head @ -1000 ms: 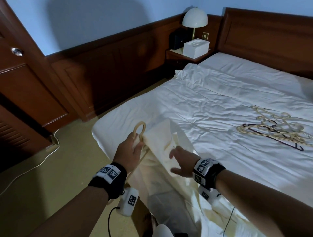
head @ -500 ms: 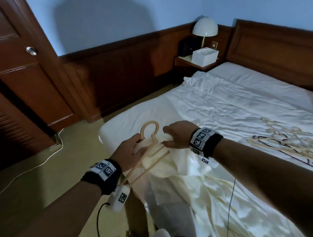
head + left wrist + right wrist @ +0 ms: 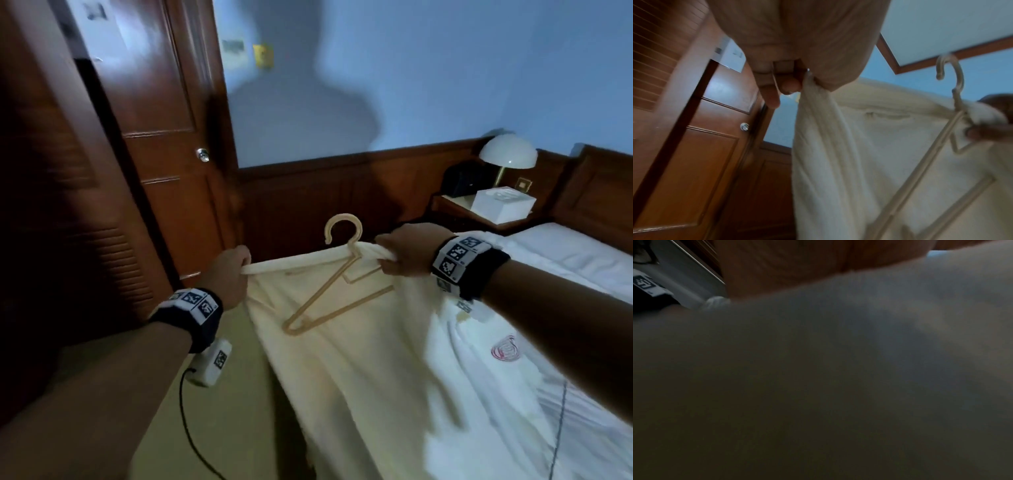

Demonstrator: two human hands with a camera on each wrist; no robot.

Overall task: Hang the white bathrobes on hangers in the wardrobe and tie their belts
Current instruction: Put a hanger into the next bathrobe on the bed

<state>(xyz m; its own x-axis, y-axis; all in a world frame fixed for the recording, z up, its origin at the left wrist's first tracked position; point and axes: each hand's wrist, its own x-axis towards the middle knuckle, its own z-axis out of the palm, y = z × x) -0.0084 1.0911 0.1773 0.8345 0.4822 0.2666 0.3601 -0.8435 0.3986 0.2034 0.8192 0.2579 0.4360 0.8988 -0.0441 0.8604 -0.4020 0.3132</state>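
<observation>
Head view, centre of frame: white bathrobe held up and spread between both hands, its top edge stretched roughly level, the cloth hanging down toward lower right.

Left hand, centre left: fingers curled, pinching a bunched corner of the robe's top edge. The left wrist view confirms it, with the fingertips closed on a gathered fold that drops straight below them.

Right hand, right of centre: fingers curled round the other end of the top edge, gripping cloth together with the neck of the hanger. The right wrist view is filled with dim, blurred white cloth; no fingers can be made out there.

Hanger: pale, plastic-looking, tilted. Hook up, near upper centre of the robe's edge; one shoulder slants down to the lower left and lies against the front of the cloth. Whether any part sits inside the robe, cannot tell.

Red emblem on the cloth at right.

Background: wooden door upper left, bed at right edge, dome lamp and white box on the nightstand, upper right.
</observation>
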